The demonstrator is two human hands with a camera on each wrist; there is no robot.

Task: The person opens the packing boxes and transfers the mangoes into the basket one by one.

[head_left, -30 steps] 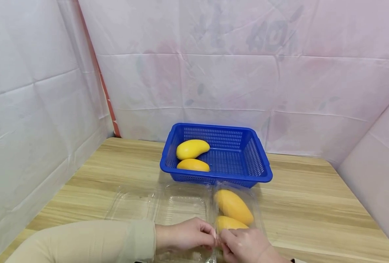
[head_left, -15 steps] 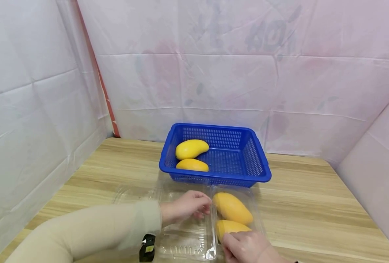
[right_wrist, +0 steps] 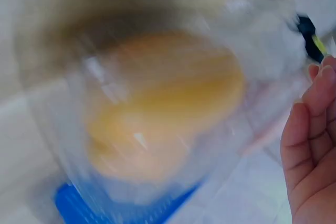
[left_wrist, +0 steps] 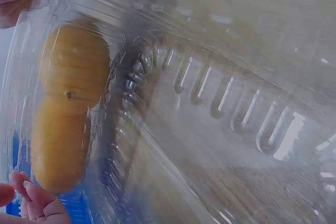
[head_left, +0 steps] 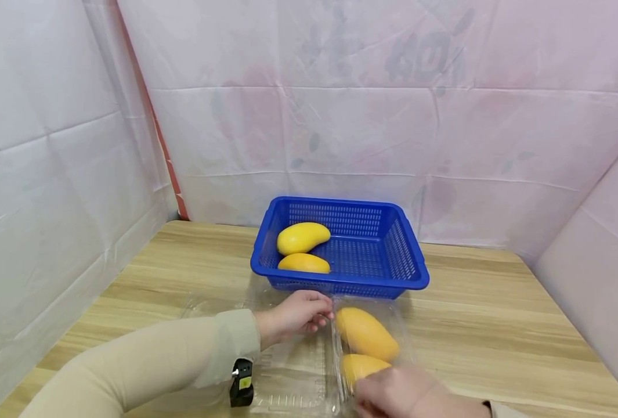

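Two yellow mangoes (head_left: 367, 335) lie under clear plastic in a clamshell container (head_left: 401, 318), at the front of the table. To its left, a see-through plastic tray (head_left: 290, 380) spreads out, its ridged wall visible in the left wrist view. My left hand (head_left: 295, 313) reaches over this tray, thumb and fingertips pinching at the far end of the mango container's left edge. Low at the near end, my right hand (head_left: 397, 392) is motion-blurred, close by the nearer mango. In the right wrist view its fingers (right_wrist: 312, 129) are bent, with the thumb hidden.
A blue perforated basket (head_left: 340, 278) stands just behind the containers, with two more mangoes (head_left: 303, 238) on its left side. Pale sheeting (head_left: 309, 128) encloses the wooden table (head_left: 476, 325) at the back and sides. A black device (head_left: 242, 383) hangs by the left sleeve.
My left hand has moved from the near end of the container's edge to its far end. My right hand stays near the front, shifting slightly and blurred now.
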